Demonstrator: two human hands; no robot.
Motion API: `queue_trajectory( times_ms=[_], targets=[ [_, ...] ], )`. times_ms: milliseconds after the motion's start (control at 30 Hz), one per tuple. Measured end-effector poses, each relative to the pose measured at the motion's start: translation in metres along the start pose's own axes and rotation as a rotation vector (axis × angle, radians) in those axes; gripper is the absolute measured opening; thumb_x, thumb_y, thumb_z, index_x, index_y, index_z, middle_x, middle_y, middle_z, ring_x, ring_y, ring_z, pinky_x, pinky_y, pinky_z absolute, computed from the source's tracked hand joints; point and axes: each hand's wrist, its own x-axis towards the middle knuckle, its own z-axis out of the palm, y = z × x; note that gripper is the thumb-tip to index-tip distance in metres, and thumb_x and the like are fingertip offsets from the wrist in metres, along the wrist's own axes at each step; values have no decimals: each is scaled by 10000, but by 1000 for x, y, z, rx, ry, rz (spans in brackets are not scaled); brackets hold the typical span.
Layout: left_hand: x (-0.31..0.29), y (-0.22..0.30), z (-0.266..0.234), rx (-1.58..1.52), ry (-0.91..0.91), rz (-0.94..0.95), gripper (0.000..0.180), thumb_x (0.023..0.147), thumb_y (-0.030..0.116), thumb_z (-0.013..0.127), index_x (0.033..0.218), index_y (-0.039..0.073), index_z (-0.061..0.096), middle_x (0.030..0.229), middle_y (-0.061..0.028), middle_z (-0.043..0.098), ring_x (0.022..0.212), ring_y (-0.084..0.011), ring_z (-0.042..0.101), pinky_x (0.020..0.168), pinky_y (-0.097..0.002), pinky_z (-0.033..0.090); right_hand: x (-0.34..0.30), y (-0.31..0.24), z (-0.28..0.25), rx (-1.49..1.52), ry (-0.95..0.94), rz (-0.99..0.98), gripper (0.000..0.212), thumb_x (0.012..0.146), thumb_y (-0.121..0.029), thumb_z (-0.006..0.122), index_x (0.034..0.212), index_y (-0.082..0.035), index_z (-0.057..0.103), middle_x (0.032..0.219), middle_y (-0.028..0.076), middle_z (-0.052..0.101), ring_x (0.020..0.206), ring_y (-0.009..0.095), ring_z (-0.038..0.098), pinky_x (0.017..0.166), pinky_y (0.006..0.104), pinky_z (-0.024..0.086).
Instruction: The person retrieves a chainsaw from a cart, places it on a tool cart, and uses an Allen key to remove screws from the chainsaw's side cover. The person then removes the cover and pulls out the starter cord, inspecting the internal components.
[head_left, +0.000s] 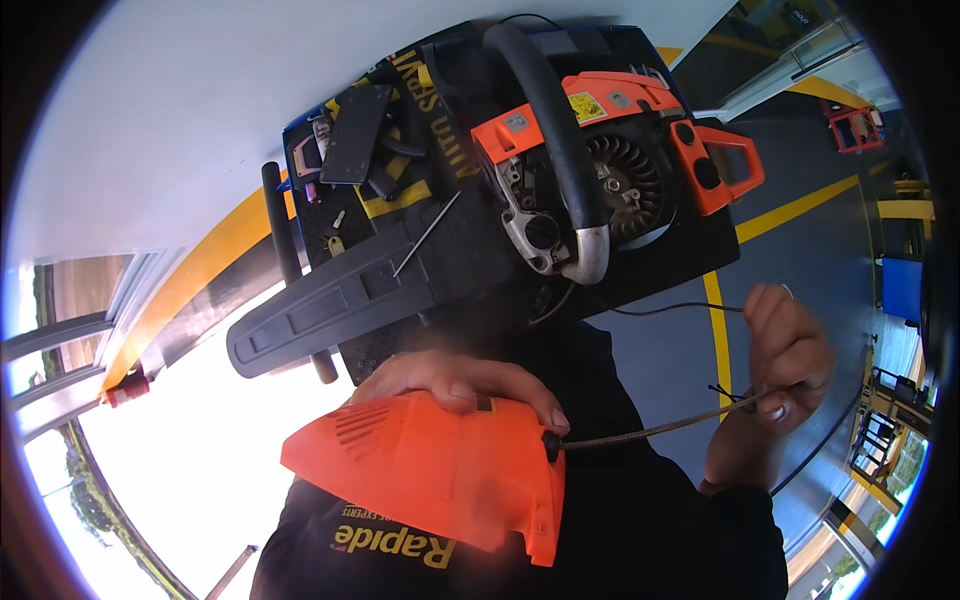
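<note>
My left hand lies across the top of an orange chainsaw starter cover, gripping it against my dark shirt. Slotted vents show at the cover's left end. From a black bushing at its right end a starter cord runs out, stretched, to my right hand, whose fingers are closed on it. A thinner dark line of cord also trails left from that hand toward the bench. Beyond, an orange chainsaw lies with its finned flywheel exposed and its black front handle arching over.
On the dark bench mat lie a black bar cover, a thin metal rod, a flat black device and small parts. A black bar handle edges the bench. Grey floor with yellow lines stretches right.
</note>
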Motion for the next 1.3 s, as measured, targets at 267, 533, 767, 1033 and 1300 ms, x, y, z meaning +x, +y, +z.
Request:
queue_trajectory(
  times_ms=[267,533,767,1033,1300],
  targets=[
    [5,18,-13,-86,388,-108,1133,768,228,771,1665,36,106,1640,-246,324,1513,-392,364,1231,-541,305,10,1,30,0,-74,456,569,848,-370,827,1251,-7,653,855,39,622,596,69,435,548,256,352],
    [34,25,16,642,791,-138,1077,825,130,771,1667,77,102,1686,-215,220,1538,-399,315,1237,-546,295,17,31,97,589,229,572,822,907,-154,786,1571,18,331,1312,129,677,896,56,637,708,193,457],
    [44,33,24,1777,325,-247,983,630,191,983,1497,179,519,1616,-302,184,1482,-504,349,1161,-547,443,8,22,84,419,131,640,777,923,-52,734,1572,47,320,1331,138,665,1195,146,639,983,290,507],
    [46,17,19,1934,362,-99,883,557,223,1018,1354,114,655,1537,-307,341,1382,-468,465,1092,-510,497,15,14,81,237,46,498,780,897,-94,789,1551,57,390,1264,139,702,1089,108,667,898,260,523],
    [41,-5,20,1564,548,135,829,551,265,1034,1267,64,667,1507,-291,381,1354,-438,503,1077,-512,497,18,4,77,175,-52,387,874,873,-60,813,1585,60,321,1401,209,637,1309,203,594,1082,344,472]
  ],
)
